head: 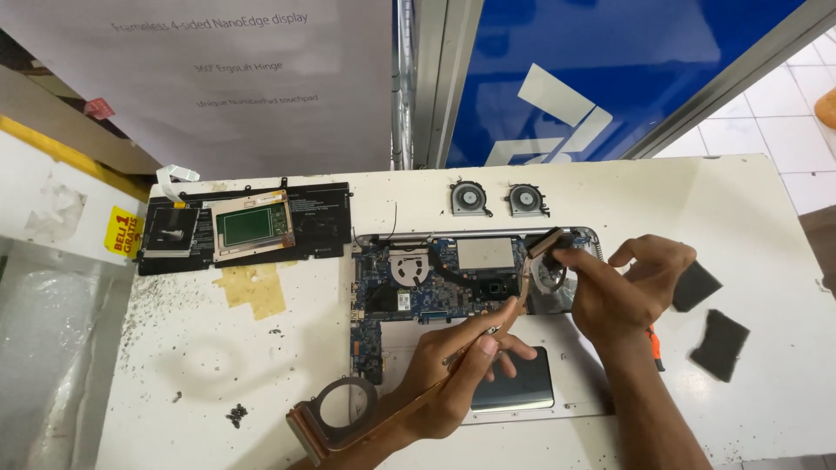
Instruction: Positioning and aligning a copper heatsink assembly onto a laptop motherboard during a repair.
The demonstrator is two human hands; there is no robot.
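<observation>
Copper heat pipe assembly (488, 335), long and angled: one finned end with a round fan shroud lies near the table's front edge, the other end rises over the far right corner of the opened laptop chassis (575, 392).

My left hand (457, 374): fingers closed around the middle of the pipe, thumb pressed on top, over the silver palm-rest side of the chassis, beside the grey touchpad (514, 387).

My right hand (623, 292): thumb and forefinger pinched together on the pipe's upper finned end, remaining fingers spread loosely; an orange-handled tool (655, 346) shows just under the wrist.

Blue motherboard (418, 283): seated in the chassis, far half, under and left of the pipe.

Two small round fans (498, 198): side by side near the table's far edge, apart from the chassis.

Black battery pack (322, 228): far left corner of the white table (749, 200), with a green-faced board in a tan frame (252, 226) lying on it.

Two dark foam pads (710, 318): near the right edge.

Small dark screws (236, 415): clustered near the front left corner, amid scattered specks.
</observation>
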